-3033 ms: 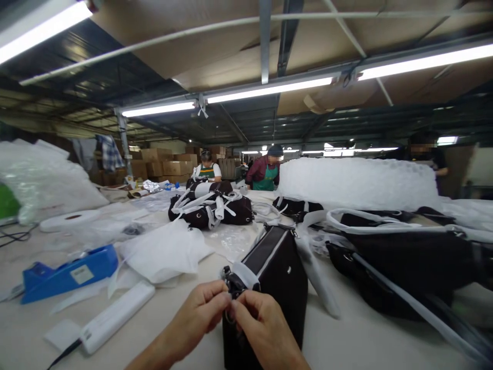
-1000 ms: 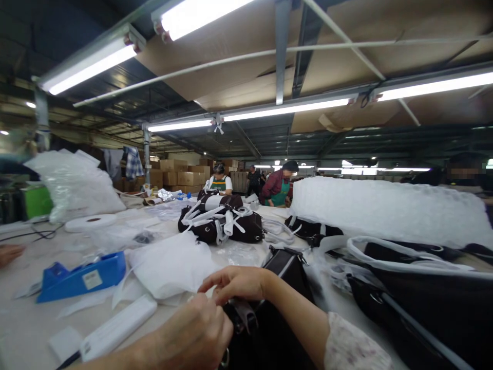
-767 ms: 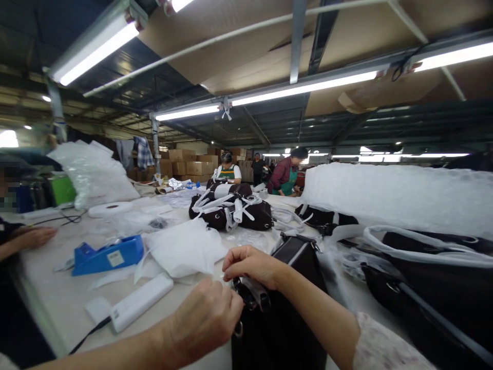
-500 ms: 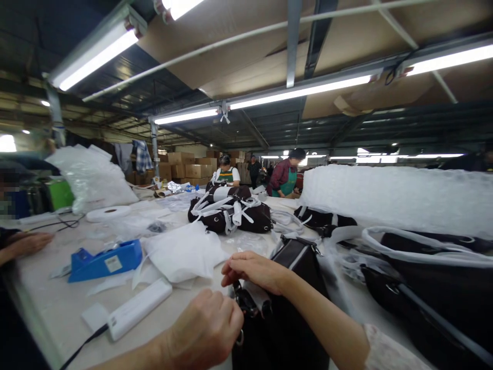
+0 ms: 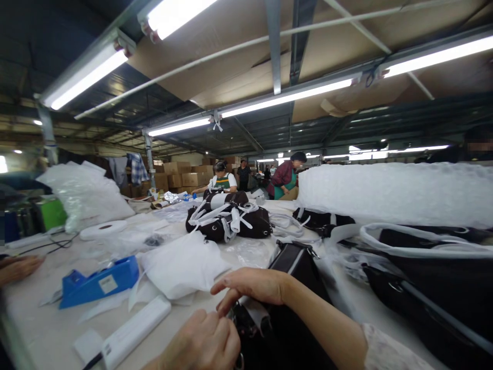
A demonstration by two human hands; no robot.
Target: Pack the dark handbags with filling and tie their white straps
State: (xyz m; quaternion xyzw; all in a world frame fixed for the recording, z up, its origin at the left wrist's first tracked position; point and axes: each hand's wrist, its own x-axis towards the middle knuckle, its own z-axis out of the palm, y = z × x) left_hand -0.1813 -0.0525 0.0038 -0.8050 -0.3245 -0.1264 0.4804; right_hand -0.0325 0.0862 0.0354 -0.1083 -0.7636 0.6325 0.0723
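Holds the left hand [image 5: 208,340] curled (cannot tell whether pinching anything) beside the black bag [image 5: 281,336] on the table [image 5: 175,331], and the right hand [image 5: 256,285] arched above with fingers parted. Could tip the bag by tugging, or scratch its fittings [image 5: 245,325] by working blind.

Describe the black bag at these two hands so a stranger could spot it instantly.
On the near side of the pale worktable, the left hand and right hand are close together. The black bag is under the right hand and forearm. A straight grey strip along its top sets it apart from the dark bags to its right, where a looped white strap shows.
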